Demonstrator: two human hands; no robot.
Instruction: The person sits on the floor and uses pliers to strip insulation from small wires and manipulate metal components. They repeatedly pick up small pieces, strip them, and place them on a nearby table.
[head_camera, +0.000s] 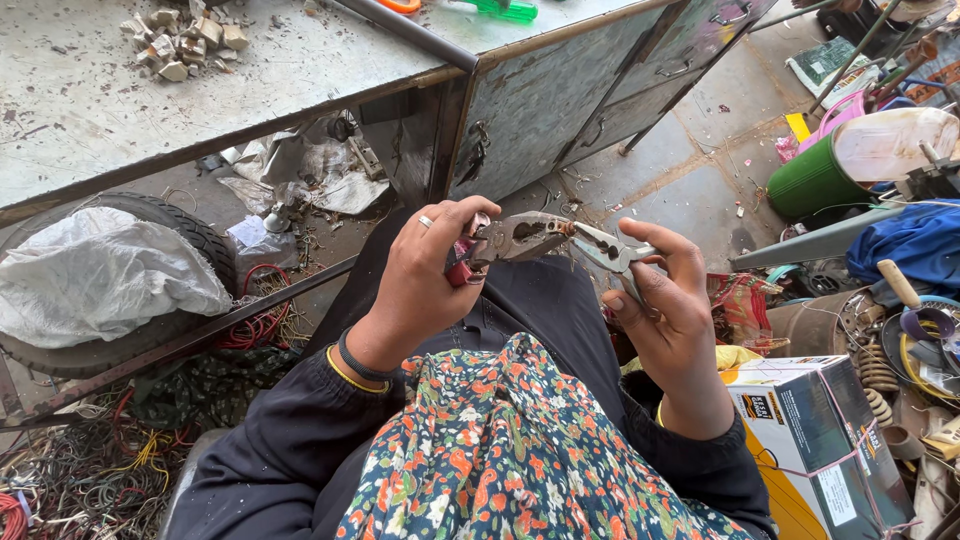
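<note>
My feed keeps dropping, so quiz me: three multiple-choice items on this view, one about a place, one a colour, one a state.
1. Where does the tyre lie?
A. On the metal table
B. On the floor under the table, at the left
C. On the cardboard box

2. What colour is the bucket at the upper right?
A. Green
B. Red
C. White

3. How is the left hand?
A. Open and flat on the lap
B. Closed around the pliers' handles
C. Resting on the table

Answers: 1 B, the tyre sits below the metal table with a white sack on it. 2 A, the bucket has a green wall. 3 B, the left hand wraps the handles of the pliers, whose nose meets a small metal part held by the right hand.
</note>
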